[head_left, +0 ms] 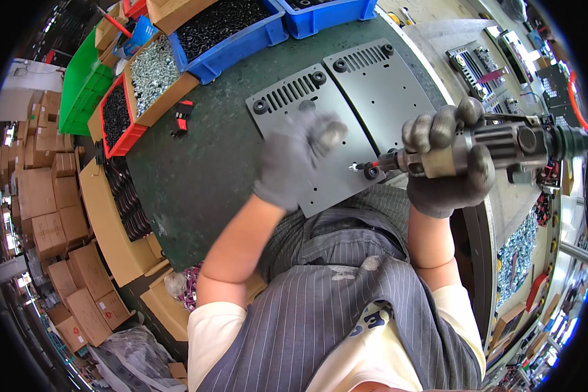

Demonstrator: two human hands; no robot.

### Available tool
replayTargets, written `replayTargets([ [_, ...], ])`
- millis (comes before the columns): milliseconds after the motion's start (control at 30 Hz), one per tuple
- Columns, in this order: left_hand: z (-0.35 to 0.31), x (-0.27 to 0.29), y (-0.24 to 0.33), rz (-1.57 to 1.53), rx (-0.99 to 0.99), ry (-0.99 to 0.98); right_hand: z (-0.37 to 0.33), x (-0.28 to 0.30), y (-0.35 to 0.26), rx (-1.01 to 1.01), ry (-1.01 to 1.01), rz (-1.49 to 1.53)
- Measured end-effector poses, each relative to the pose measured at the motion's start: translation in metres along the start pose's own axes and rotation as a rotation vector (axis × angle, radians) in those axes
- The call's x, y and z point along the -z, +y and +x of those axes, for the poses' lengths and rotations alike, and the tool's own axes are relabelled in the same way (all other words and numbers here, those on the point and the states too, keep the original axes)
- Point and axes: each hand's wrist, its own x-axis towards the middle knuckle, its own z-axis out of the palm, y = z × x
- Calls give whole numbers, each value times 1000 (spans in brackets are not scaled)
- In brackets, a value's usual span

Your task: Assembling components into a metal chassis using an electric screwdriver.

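With right hand (460, 186), gripping a power screwdriver (509, 145) with its tip (355, 168) near a black foot (371, 173) on the left gray metal plate (334, 176), beside another plate (379, 85) on green tabletop (196, 176). With left hand (294, 153), reaching over the left one; too blurry to tell if pinching.

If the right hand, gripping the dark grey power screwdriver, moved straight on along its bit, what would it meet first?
Probably the grey-gloved left hand, leftward of the silver bit tip in this view. Depth is unclear, though; the bit may catch the flat grey metal plate first.
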Motion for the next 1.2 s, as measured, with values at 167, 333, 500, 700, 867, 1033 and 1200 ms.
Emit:
replayTargets([
  [167, 29, 32, -33, 715, 131, -200, -8, 4, 4, -22, 56, 87],
  [333, 12, 53, -25, 341, 339, -448, -20, -4, 7, -78, 85, 9],
  [500, -21, 48, -11, 482, 399, -234, -24, -14, 15, -121, 72, -19],
  [700, -49, 50, -4, 447, 316, -260, -33, -27, 22, -169, 74, -29],
  [867, -86, 46, 15, 271, 312, -119, -36, -32, 28, -248, -45, -60],
  [1033, -99, 36, 13, 468, 235, -206, -42, -44, 46, -297, -81, -144],
  [1200, -98, 39, 6, 469, 110, -213, -44, -50, 62, -375, -182, -316],
])
